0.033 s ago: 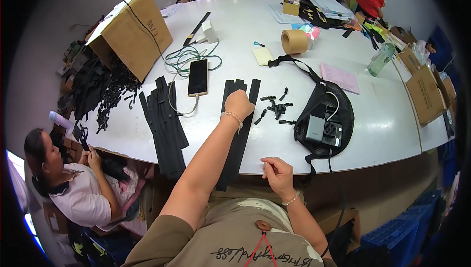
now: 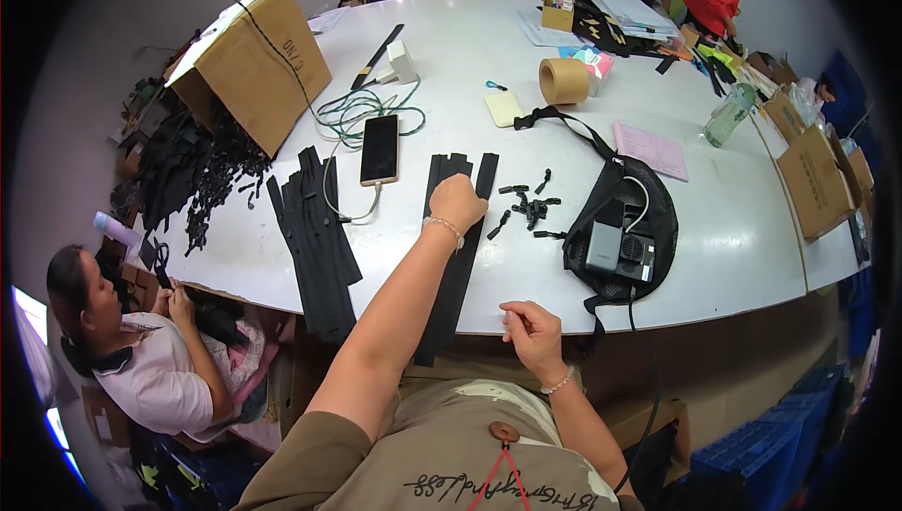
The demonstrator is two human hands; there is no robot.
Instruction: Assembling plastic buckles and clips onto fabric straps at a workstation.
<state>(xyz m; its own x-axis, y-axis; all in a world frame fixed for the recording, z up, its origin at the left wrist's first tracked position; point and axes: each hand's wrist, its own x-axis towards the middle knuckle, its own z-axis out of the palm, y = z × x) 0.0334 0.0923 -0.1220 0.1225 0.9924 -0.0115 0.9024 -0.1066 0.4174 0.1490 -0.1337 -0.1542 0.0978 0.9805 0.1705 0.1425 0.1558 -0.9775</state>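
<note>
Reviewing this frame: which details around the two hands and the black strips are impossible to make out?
- Left hand: its fingers curl over the black strips, so the grip is hidden.
- Right hand: whatever its fingertips pinch at the table edge is too small to tell.
- Small black pieces: too small to identify.
- The strips' lower ends hang past the table edge into shadow.

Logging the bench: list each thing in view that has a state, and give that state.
left hand: grip closed on the black strips
right hand: at table edge, fingers pinched, contents unclear
phone: screen dark, cable plugged in
cardboard box: open
tape roll: on its side
</note>
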